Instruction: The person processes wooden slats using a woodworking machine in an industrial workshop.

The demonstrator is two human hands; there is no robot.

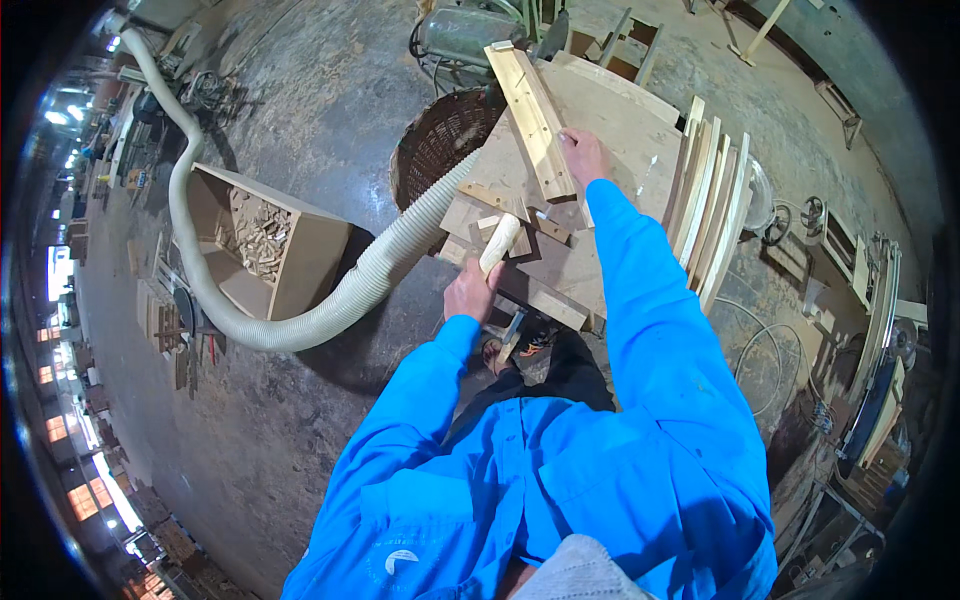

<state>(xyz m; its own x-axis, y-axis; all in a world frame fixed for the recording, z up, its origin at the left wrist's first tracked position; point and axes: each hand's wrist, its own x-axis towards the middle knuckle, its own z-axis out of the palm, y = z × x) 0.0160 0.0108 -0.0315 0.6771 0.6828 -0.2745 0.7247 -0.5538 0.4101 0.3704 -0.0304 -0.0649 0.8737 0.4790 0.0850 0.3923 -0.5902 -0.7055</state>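
Observation:
My left hand (471, 292) is closed around a short, pale piece of wood (499, 244) with a rounded end, tilted above the near left part of a worktable (633, 112). Farther off, my right hand (585, 155) has its fingers bent against the right edge of a long yellowish wooden board (528, 118), which carries dark screw holes. The undersides of those fingers are hidden. Between the hands, a narrow wooden strip (512, 211) with holes lies across the tabletop, among small wood pieces.
A ribbed pale hose (372, 287) runs from the table's left side past a wicker basket (445, 140) and a wooden bin (322, 248) of offcuts. Several curved wooden strips (712, 205) stand along the table's right edge. A green machine (470, 38) sits beyond it.

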